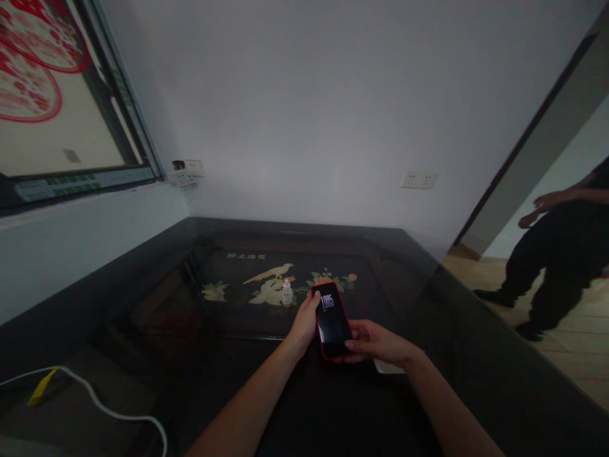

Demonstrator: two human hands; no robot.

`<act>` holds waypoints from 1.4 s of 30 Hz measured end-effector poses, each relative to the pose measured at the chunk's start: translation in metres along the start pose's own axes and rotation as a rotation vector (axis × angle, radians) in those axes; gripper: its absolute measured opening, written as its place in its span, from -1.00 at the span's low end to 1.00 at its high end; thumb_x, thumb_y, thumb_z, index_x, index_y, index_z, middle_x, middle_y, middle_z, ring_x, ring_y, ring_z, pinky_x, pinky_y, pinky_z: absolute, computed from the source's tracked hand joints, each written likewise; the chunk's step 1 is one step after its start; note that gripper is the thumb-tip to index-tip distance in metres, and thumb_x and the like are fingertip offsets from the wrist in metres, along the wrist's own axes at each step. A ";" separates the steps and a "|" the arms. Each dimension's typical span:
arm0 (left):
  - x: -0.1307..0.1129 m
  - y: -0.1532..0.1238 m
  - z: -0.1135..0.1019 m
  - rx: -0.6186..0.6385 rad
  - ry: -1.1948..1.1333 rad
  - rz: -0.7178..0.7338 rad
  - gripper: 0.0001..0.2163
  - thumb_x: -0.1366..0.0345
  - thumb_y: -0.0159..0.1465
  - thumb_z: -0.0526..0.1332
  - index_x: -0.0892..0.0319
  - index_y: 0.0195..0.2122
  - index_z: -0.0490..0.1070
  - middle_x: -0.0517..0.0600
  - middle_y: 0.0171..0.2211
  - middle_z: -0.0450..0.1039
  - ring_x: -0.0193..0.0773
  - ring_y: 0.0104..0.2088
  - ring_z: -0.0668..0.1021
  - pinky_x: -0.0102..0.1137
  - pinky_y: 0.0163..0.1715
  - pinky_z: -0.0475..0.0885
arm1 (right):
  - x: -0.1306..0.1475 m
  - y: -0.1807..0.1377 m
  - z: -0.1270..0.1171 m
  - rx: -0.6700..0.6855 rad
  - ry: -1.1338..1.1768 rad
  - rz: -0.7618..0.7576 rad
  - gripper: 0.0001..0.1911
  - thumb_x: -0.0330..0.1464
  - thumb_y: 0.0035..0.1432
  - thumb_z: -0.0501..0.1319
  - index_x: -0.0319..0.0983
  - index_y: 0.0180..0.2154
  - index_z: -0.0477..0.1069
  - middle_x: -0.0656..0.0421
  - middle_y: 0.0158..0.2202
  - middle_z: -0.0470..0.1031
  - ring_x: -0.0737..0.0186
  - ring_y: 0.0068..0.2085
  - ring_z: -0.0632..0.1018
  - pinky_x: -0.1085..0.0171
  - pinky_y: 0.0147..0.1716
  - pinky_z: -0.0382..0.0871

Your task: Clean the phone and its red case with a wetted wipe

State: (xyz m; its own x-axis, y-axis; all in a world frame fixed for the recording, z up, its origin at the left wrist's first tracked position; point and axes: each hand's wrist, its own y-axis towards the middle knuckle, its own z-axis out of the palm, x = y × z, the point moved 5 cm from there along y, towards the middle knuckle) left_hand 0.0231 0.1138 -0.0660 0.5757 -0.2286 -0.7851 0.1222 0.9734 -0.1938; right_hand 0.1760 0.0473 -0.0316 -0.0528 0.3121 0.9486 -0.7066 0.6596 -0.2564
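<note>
- Head view, the only one: a dark, glossy, flat-topped table (pixel 413 273) is filling most of the lower half, pushing up against a plain pale wall (pixel 304 127).
- Right in the middle, a black-screened phone with a red edge (pixel 334 322) is sitting in both hands above the tabletop, its screen showing tall white digits; can't tell if it's touching the table.
- Left hand (pixel 305 322) is clamping the phone's left side, thumb lying by the upper edge, other fingers hiding behind.
- Right hand (pixel 373 341) is gripping the lower right corner, thumb on the front, fingers curling underneath. A flat white object (pixel 389 367) is peeking out below it.
- Just past the phone, a small white capped bottle (pixel 286 294) is standing upright on a pale bird-and-flower picture (pixel 269 289) decorating the tabletop.
- Bottom left, a white cable with a yellow tag (pixel 104 409) is snaking along.
- Around the room: a dark-framed window (pixel 121 127) is showing red round patterns upper left, white sockets (pixel 419 179) are dotting the wall, and a person in dark clothes (pixel 566 247) is standing on the tan floor (pixel 566 362) at right.
</note>
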 end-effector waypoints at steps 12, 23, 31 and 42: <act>0.005 0.005 -0.008 0.035 0.073 0.036 -0.53 -0.04 0.25 0.33 0.18 0.04 0.48 0.07 -0.13 0.62 -0.18 -0.21 0.63 -0.36 -0.18 0.47 | -0.001 0.001 0.000 -0.061 -0.009 0.018 -0.40 -0.20 0.12 0.46 -0.25 0.14 0.41 -0.06 0.02 0.61 0.01 -0.02 0.67 0.11 0.02 0.53; -0.008 -0.011 -0.001 0.003 0.254 0.011 -0.56 -0.09 0.26 0.28 0.18 -0.04 0.50 0.06 -0.16 0.61 -0.15 -0.21 0.61 -0.34 -0.17 0.45 | -0.004 0.002 0.004 0.008 0.025 0.059 -0.29 -0.25 0.07 0.50 -0.24 0.20 0.34 -0.11 0.08 0.57 0.00 0.00 0.66 0.15 -0.06 0.57; -0.019 -0.022 0.001 -0.002 0.428 0.096 -0.60 -0.08 0.23 0.29 0.15 -0.11 0.43 0.03 -0.21 0.55 -0.17 -0.20 0.58 -0.35 -0.14 0.43 | -0.009 0.002 -0.004 -0.088 -0.059 0.109 -0.51 -0.08 0.18 0.39 -0.32 -0.04 0.51 -0.02 -0.11 0.63 0.14 -0.12 0.68 0.22 -0.12 0.58; -0.015 -0.018 -0.004 0.029 0.623 0.158 -0.64 -0.05 0.27 0.28 0.11 -0.11 0.36 0.05 -0.23 0.55 -0.10 -0.19 0.57 -0.31 -0.12 0.41 | -0.008 0.009 -0.032 -0.484 -0.061 -0.003 -0.49 0.07 0.24 0.25 -0.25 -0.10 0.42 0.03 -0.18 0.59 0.18 -0.28 0.68 0.21 -0.25 0.60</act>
State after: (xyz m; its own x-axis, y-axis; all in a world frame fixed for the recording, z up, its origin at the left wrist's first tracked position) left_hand 0.0092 0.0995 -0.0532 0.0118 -0.0402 -0.9991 0.1014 0.9941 -0.0388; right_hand 0.1926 0.0728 -0.0475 -0.1031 0.2785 0.9549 -0.2984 0.9071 -0.2968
